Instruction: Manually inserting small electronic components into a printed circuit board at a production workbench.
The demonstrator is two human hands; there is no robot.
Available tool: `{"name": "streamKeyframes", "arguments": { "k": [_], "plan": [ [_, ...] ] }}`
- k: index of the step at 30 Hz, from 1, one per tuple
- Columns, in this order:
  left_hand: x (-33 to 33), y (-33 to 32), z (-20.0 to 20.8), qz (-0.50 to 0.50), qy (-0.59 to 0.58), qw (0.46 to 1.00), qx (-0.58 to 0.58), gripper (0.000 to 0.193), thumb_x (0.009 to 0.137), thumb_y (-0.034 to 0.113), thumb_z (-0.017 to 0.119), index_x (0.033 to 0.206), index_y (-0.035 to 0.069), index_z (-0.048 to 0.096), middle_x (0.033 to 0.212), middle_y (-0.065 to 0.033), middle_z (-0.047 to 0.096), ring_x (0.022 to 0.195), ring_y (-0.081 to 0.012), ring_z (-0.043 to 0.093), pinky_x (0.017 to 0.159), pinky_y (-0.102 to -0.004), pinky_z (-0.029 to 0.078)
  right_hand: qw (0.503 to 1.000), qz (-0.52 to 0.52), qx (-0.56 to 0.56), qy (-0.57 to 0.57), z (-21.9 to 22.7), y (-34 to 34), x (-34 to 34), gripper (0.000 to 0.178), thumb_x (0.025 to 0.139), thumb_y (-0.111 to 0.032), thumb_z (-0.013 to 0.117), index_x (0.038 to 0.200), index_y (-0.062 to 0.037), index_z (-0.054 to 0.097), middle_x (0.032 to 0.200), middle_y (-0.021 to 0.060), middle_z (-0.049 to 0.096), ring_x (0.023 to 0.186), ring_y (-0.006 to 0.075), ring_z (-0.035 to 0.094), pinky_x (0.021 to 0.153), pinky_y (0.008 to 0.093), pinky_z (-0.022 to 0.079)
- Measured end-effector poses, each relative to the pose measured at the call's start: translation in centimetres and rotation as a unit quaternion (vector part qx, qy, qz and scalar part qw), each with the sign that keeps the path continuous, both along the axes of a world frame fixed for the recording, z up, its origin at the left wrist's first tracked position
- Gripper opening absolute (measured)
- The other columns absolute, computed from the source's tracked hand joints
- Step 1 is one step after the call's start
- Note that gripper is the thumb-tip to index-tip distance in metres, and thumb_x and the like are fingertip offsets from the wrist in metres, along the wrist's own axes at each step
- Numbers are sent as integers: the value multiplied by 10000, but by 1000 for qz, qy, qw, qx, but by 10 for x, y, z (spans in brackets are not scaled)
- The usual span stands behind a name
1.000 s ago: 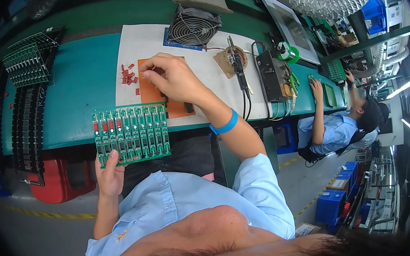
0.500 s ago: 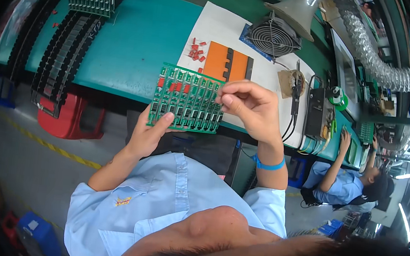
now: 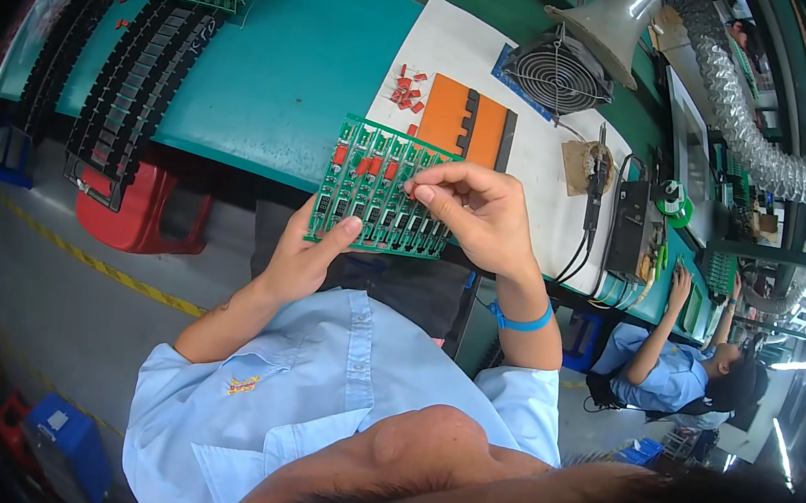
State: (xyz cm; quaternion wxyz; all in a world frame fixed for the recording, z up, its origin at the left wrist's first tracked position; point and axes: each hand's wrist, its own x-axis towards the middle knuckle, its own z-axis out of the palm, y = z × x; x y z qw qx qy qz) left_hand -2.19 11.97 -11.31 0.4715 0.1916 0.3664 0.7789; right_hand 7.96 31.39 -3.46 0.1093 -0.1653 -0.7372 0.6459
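Right hand (image 3: 485, 219) has moved from the orange block (image 3: 445, 111) to the green circuit board (image 3: 379, 197).
Left hand (image 3: 307, 256) grips the board's near edge; the right is pinched narrow, contents unclear.

Pale handwritten-looking characters (image 3: 202, 37) mark the black slotted rack (image 3: 168, 79) (along its right rail); a yellow embroidered emblem (image 3: 242, 386) marks the light-blue shirt (image 3: 308, 359).

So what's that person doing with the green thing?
The person's left hand holds a green circuit board up in front of the bench. The right hand has its thumb and finger pinched at the board; what's between them is too small to tell. A few red pieces sit on the board, and a loose red pile lies on white paper beside an orange block.
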Motion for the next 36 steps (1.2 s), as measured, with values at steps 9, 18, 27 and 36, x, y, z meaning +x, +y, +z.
{"name": "streamKeyframes", "arguments": {
  "k": [9, 18, 27, 36],
  "plan": [
    [0, 0, 0, -5, -5, 1000, 10, 380, 1010, 29, 481, 1385, -3, 430, 1296, -164, 595, 1120, -229, 638, 935, -352, 560, 1000, -11, -20, 12, -1, 1, -1, 121, 878, 47, 686, 998, 49, 694, 917, 122, 730, 759, 102, 643, 689, 173, 517],
    [1, 1, 1, -2, -11, 1000, 15, 379, 1010, 31, 483, 1385, 0, 432, 1300, -160, 593, 1126, -227, 633, 938, -353, 557, 999, -3, -33, 4, -2, 0, 1, 118, 880, 51, 684, 998, 51, 689, 922, 133, 728, 789, 120, 660, 721, 187, 533],
    [2, 1, 1, -6, -8, 1000, 16, 378, 1011, 31, 481, 1384, -1, 434, 1303, -159, 591, 1135, -226, 628, 952, -353, 548, 999, -14, -40, 18, -4, 0, 1, 115, 882, 54, 680, 997, 53, 687, 930, 141, 726, 820, 140, 674, 753, 202, 546],
    [1, 0, 0, -7, 15, 1000, 17, 383, 1013, 36, 476, 1390, 2, 422, 1312, -165, 582, 1141, -236, 624, 952, -367, 550, 1000, -18, -26, 0, -4, 0, 2, 134, 885, 50, 680, 1018, 52, 692, 935, 143, 724, 836, 148, 677, 766, 209, 550]
  ]
}}
